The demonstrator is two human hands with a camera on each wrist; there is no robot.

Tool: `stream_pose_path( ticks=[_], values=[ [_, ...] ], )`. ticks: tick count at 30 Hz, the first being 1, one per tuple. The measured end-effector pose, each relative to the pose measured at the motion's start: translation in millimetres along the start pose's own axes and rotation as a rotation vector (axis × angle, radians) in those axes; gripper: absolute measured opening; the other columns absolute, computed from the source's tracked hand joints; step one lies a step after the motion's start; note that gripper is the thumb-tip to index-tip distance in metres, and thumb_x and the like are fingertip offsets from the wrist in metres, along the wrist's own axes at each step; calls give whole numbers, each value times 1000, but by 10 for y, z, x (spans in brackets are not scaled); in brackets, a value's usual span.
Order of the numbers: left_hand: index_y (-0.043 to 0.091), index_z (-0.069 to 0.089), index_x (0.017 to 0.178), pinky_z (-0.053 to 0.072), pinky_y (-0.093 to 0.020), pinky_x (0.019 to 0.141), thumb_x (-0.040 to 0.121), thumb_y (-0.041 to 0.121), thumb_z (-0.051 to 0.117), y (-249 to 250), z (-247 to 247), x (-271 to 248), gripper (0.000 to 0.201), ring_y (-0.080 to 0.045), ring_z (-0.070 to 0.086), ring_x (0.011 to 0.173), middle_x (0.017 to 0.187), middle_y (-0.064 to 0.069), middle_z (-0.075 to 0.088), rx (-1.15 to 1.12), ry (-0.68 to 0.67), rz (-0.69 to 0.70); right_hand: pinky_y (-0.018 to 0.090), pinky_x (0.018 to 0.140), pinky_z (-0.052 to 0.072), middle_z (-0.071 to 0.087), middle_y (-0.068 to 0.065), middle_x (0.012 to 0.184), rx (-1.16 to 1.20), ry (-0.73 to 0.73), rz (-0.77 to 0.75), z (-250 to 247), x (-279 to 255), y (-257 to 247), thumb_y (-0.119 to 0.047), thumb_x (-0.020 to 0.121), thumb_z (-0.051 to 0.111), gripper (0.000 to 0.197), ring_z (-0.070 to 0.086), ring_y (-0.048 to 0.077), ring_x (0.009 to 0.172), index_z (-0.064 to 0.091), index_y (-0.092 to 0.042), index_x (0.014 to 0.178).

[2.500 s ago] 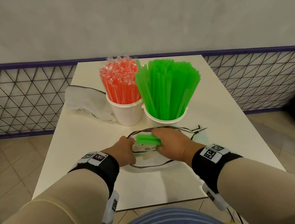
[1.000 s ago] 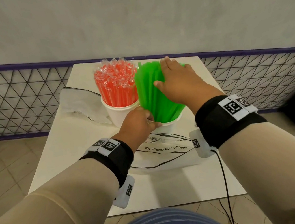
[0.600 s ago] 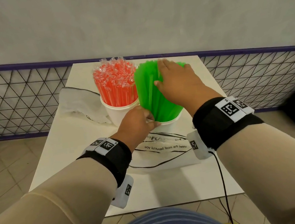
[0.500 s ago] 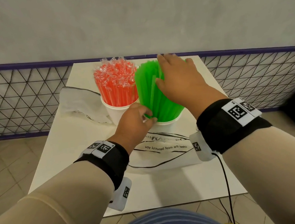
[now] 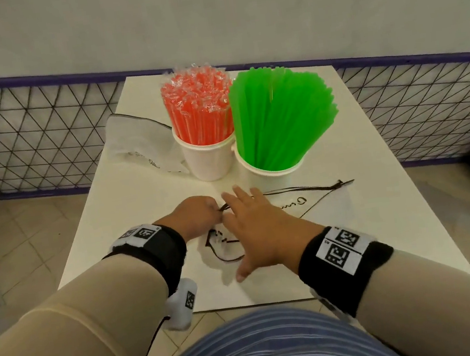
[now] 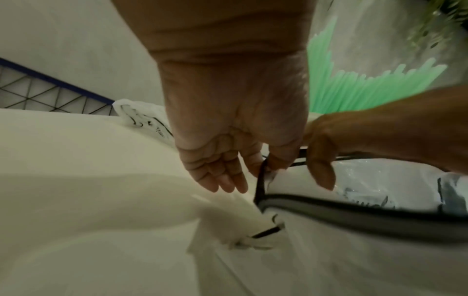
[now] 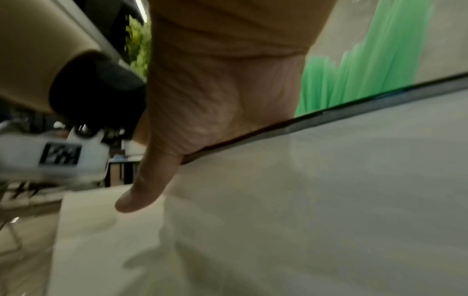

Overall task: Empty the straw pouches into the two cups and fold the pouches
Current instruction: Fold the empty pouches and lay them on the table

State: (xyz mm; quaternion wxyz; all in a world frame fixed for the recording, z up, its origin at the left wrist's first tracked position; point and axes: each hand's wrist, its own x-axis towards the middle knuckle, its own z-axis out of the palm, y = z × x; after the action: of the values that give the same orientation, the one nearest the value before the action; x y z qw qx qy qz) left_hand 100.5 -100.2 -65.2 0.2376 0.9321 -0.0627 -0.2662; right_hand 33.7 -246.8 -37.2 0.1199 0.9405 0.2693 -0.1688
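Two cups stand side by side at the middle of the table: the left cup packed with red straws, the right cup with green straws. Two pouches lie on the table. One pouch sits crumpled just left of the red cup. The near pouch lies flat in front of the cups. The left hand pinches its black edge between thumb and fingers. The right hand rests flat on it, fingers straight and spread apart.
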Motion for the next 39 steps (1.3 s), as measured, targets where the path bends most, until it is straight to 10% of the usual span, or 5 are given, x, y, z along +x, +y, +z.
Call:
stream_pose_path(
  ticks=[9,16,26,32,39],
  values=[
    [13,67,93,47,-30,80,95,45,52,-119,136,-135,36,-19,61,82,89,-5,68,-1053,-184,-83,30,67,31,47,9,89,519,231,211,240,199,60,-18,93,50,21,58,35,85,65,-9,102],
    [16,59,128,50,-46,100,91,38,60,-112,93,-213,44,-27,64,113,123,-9,67,-1322,-139,193,37,85,55,72,-3,99,1518,433,409,-34,60,237,-54,87,60,36,68,16,91,69,-23,104],
    [18,60,127,43,-52,105,101,32,50,31,-103,-59,31,-27,63,115,121,-7,69,-1468,270,121,19,64,33,59,4,87,1131,983,495,-424,-35,404,-22,94,62,17,50,14,78,73,-10,98],
    [14,68,114,58,-37,82,65,42,85,147,-308,-259,59,-22,71,92,104,-8,73,-1417,-148,307,20,57,39,50,-12,67,1292,1217,507,-776,-136,517,-28,92,62,15,43,0,59,57,-28,78],
    [-4,55,131,47,-52,100,77,-3,61,198,-436,-242,54,-40,58,115,130,-27,57,-1407,-136,278,42,91,55,69,0,114,1595,850,219,-810,-263,662,-24,79,73,56,68,15,103,50,-17,130]
  ],
)
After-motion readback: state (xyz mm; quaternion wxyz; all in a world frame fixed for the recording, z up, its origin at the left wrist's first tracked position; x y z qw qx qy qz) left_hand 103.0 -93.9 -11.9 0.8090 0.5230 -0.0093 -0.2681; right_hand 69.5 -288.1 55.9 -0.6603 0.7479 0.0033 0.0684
